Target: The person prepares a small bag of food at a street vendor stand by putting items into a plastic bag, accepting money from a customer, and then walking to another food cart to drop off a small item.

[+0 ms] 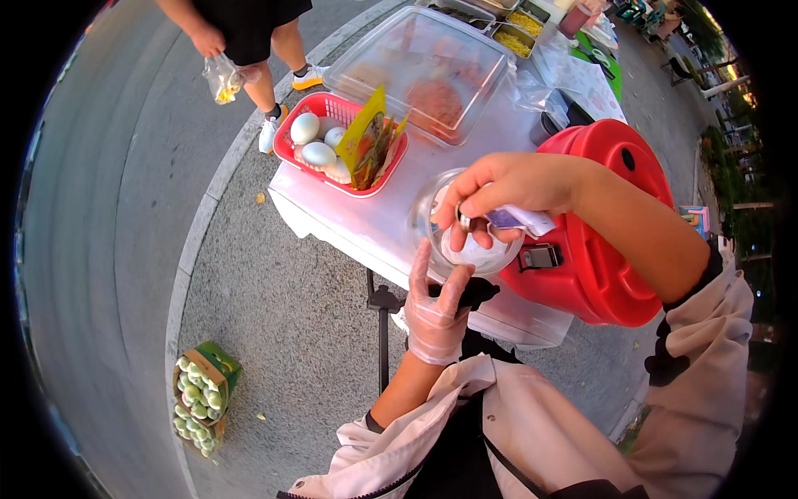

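My left hand [439, 305], in a clear plastic glove, rests its fingertips at the near rim of a round clear plastic tub [424, 206], fingers apart. My right hand [486, 206], ungloved, is over the tub, its fingers curled around coins [464, 219] and a folded purple-and-white paper [511, 219], probably a banknote. Something white lies inside the tub, partly covered by the hand. A red plastic basket [290, 153] of eggs [318, 154] and yellow packets [365, 134] stands to the left on the white-covered table [349, 215].
Right of the tub stands a red lidded barrel [580, 249] with a metal latch. Behind are a clear lidded box [418, 68] of food, metal trays [514, 40] and a green board [608, 68]. A person [262, 37] holding a plastic bag stands beyond; a fruit box [202, 396] sits on the pavement.
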Tool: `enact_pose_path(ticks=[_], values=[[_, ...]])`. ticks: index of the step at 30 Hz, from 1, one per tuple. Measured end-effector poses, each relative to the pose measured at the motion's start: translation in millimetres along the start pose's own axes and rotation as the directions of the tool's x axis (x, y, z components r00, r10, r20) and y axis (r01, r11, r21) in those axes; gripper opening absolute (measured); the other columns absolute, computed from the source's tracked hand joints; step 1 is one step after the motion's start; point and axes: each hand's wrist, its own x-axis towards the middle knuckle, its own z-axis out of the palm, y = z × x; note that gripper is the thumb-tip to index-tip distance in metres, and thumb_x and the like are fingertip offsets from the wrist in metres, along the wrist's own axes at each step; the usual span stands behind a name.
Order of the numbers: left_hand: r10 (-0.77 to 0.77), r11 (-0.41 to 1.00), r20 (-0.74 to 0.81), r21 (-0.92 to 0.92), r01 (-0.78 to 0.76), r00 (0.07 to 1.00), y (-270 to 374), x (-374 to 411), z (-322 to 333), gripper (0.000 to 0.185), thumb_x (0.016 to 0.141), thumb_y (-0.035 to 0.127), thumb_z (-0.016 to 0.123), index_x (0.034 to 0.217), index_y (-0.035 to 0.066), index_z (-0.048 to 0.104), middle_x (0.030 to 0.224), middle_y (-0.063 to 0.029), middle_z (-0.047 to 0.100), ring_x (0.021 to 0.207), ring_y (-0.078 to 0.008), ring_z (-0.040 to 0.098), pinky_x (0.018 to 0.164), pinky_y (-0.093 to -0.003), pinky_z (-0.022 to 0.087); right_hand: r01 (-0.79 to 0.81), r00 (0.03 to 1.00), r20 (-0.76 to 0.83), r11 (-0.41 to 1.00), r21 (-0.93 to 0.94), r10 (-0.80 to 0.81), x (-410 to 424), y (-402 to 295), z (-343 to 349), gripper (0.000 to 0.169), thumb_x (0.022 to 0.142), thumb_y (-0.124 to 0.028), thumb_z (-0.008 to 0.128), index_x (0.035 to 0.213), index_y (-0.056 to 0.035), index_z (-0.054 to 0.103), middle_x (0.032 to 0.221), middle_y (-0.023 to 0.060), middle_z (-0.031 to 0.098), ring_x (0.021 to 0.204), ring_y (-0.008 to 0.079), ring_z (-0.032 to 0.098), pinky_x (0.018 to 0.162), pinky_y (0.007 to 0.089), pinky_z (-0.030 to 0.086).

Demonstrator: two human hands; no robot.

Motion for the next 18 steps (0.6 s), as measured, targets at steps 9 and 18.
enact_pose_path(ticks=[9, 18], values=[[0.059, 0.998, -0.022, 0.014, -0.058, 0.998, -4.8, -2.3, 0.7, 0.061, 0.048, -0.006, 0.071, 0.102, 0.019, 0.058, 0.13, -0.0201, 0.034, 0.094, -0.0279, 0.055, 0.064, -0.0306, 0.045, 0.022, 0.995, 0.089, 0.989, 0.146, -0.036, -26.7, -12.7, 9.7, 0.025, 0.08, -0.005, 0.045, 0.099, 0.0077, 0.054, 0.089, 0.0171, 0.061, 0.067, 0.0141, 0.058, 0.046, 0.0205, 0.043], [0.049, 0.998, -0.008, 0.026, -0.049, 0.999, -1.7, -0.8, -0.9, 0.059, 0.05, -0.004, 0.072, 0.103, 0.017, 0.058, 0.129, -0.0201, 0.035, 0.104, -0.0308, 0.051, 0.068, -0.0315, 0.046, 0.041, 0.992, 0.114, 0.983, 0.177, -0.062, -30.3, -16.3, 18.5, 0.026, 0.079, -0.006, 0.044, 0.098, 0.0092, 0.055, 0.088, 0.0198, 0.06, 0.064, 0.0157, 0.058, 0.043, 0.0221, 0.045]])
